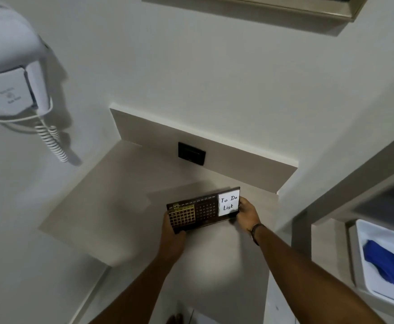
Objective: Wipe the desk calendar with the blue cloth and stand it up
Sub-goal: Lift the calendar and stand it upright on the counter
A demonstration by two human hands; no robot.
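The desk calendar [203,210] is a dark brown board with gold date grids and a white "To Do List" note at its right end. It sits tilted over the beige shelf [126,183], face towards me. My left hand [171,226] grips its lower left corner. My right hand [247,213] grips its right edge beside the note. The blue cloth [382,260] lies crumpled in a white tray [364,232] at the far right, away from both hands.
A white wall-mounted hair dryer [13,73] with a coiled cord hangs at the left. A black socket plate [191,153] sits on the shelf's back panel. A grey frame [345,190] borders the tray on the right. A cabinet edge is overhead.
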